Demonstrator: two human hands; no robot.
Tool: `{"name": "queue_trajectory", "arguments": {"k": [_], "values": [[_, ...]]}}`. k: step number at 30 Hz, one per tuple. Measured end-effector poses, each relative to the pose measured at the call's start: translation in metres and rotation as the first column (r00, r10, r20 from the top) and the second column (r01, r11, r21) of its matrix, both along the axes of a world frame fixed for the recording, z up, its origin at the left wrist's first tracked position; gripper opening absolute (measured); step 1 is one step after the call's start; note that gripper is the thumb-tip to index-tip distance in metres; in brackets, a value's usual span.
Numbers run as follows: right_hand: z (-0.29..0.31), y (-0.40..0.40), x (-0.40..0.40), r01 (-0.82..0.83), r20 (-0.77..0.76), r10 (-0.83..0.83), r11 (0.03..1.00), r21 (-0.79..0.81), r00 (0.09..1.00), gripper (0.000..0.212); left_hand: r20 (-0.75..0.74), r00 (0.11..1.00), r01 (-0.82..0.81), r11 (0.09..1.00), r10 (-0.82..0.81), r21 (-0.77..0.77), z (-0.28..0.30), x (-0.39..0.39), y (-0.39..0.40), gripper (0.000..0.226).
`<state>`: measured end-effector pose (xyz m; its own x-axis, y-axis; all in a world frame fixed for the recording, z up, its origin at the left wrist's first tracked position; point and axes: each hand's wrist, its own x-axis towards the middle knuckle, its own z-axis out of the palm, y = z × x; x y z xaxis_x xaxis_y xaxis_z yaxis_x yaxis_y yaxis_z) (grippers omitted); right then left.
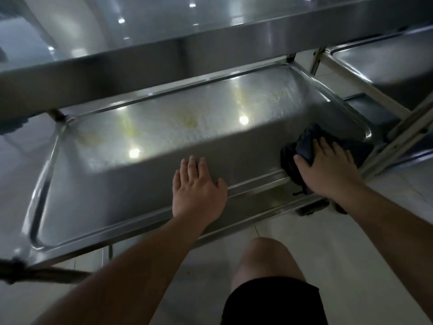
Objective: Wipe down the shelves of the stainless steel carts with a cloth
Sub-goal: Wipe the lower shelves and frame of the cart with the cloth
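A stainless steel cart fills the view, its lower shelf [98, 184] a shallow tray with a raised rim, streaked with yellowish smears towards the back. The upper shelf [164, 26] hangs over it. My left hand [199, 191] lies flat on the lower shelf near its front rim, fingers straight, holding nothing. A dark cloth [311, 141] sits bunched at the shelf's right front corner. My right hand [328, 167] presses down on it with spread fingers; part of the cloth hangs over the front rim.
A second steel cart [386, 64] stands close on the right, its legs [398, 134] beside the cloth. My bare knee [269, 261] is just in front of the shelf over a pale tiled floor [351, 254]. A dark cord [42, 275] runs near the left front leg.
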<state>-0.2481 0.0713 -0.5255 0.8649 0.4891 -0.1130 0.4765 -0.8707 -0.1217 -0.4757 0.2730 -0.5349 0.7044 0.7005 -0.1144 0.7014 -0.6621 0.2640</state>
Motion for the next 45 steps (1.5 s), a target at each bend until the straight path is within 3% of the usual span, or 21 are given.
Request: {"name": "queue_trajectory", "arguments": {"k": [3, 7, 9, 12, 19, 22, 26, 30, 34, 41, 45], "values": [[0.001, 0.02, -0.042, -0.146, 0.007, 0.146, 0.989, 0.003, 0.989, 0.098, 0.008, 1.0, -0.005, 0.99, 0.006, -0.143, 0.011, 0.003, 0.012, 0.079], [0.0, 0.054, -0.098, -0.291, 0.006, 0.291, 0.956, 0.023, 0.957, 0.1, 0.196, 0.98, 0.026, 0.941, 0.044, -0.337, 0.033, -0.016, 0.035, 0.062], [-0.002, 0.07, -0.121, -0.358, -0.001, 0.358, 0.933, 0.031, 0.934, 0.098, 0.254, 0.965, 0.015, 0.956, 0.062, -0.291, 0.037, -0.046, 0.052, 0.055], [-0.001, 0.092, -0.162, -0.477, 0.002, 0.479, 0.875, 0.081, 0.878, 0.091, 0.226, 0.963, -0.098, 0.97, 0.148, -0.221, 0.033, -0.11, 0.084, 0.047], [-0.001, 0.158, -0.271, -0.744, -0.006, 0.75, 0.657, 0.123, 0.661, 0.093, 0.14, 0.921, -0.341, 0.927, 0.363, -0.159, 0.026, -0.237, 0.121, 0.048], [0.0, 0.191, -0.313, -0.81, 0.003, 0.815, 0.575, 0.116, 0.579, 0.09, 0.143, 0.929, -0.318, 0.935, 0.34, -0.157, 0.029, -0.258, 0.122, 0.048], [0.005, 0.231, -0.361, -0.887, 0.052, 0.889, 0.446, 0.116, 0.454, 0.079, 0.301, 0.838, -0.371, 0.88, 0.455, -0.298, 0.041, -0.262, 0.114, 0.057], [0.004, 0.251, -0.385, -0.923, 0.097, 0.919, 0.376, 0.078, 0.382, 0.067, 0.339, 0.809, -0.385, 0.868, 0.481, -0.314, 0.042, -0.266, 0.117, 0.058], [0.001, 0.237, -0.365, -0.901, 0.103, 0.899, 0.409, 0.148, 0.425, 0.072, 0.308, 0.852, -0.359, 0.9, 0.424, -0.246, 0.035, -0.268, 0.117, 0.06], [-0.003, 0.145, -0.25, -0.792, 0.177, 0.773, 0.605, 0.085, 0.61, 0.076, 0.088, 0.973, -0.215, 0.977, 0.213, 0.014, 0.011, -0.268, 0.114, 0.074], [-0.005, 0.11, -0.219, -0.695, 0.203, 0.673, 0.716, 0.064, 0.711, 0.076, 0.067, 0.991, -0.125, 0.985, 0.117, 0.119, -0.002, -0.258, 0.097, 0.076]]}}
